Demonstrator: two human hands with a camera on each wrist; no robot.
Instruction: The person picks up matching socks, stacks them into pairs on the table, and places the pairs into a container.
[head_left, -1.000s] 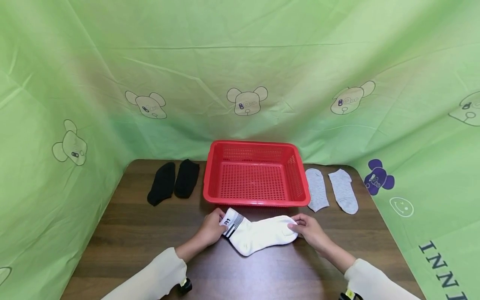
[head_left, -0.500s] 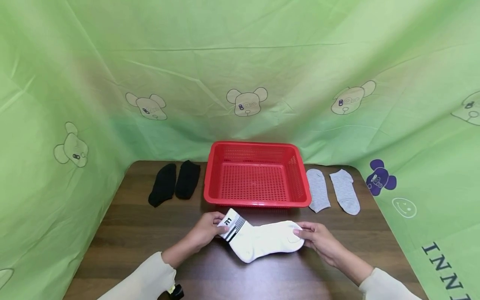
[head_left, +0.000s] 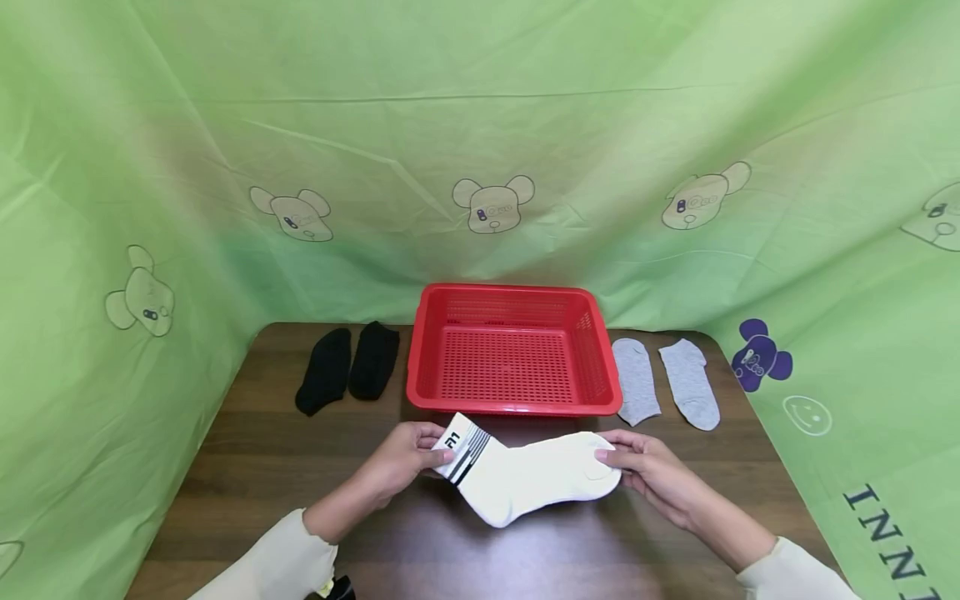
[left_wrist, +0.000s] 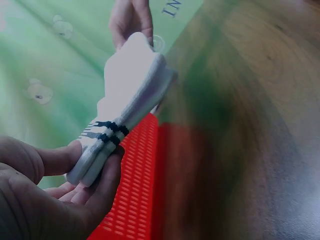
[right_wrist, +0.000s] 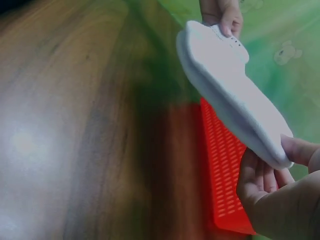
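Observation:
Two white socks (head_left: 525, 475), laid one on the other, are stretched between the hands above the table. Their cuffs carry dark stripes and dark lettering. My left hand (head_left: 405, 458) pinches both cuffs between thumb and fingers; in the left wrist view the doubled cuff edges show beside the left thumb (left_wrist: 55, 162). At the other end my right hand (head_left: 656, 475) pinches the toes, thumb on top and fingers beneath. The right wrist view shows the two layers of the white socks (right_wrist: 235, 95) lying together, with the right fingers (right_wrist: 255, 175) under the toe end.
Behind the hands stands a red plastic basket (head_left: 513, 409) with nothing in it. Two black socks (head_left: 326, 371) lie to its left and two grey socks (head_left: 690, 383) to its right on the wooden table (head_left: 255, 467). Green printed cloth (head_left: 375, 133) hangs around the table.
Both hands have lifted the white socks a little towards the camera and moved slightly apart, the left hand leftward and the right hand rightward. Both keep their hold on the ends.

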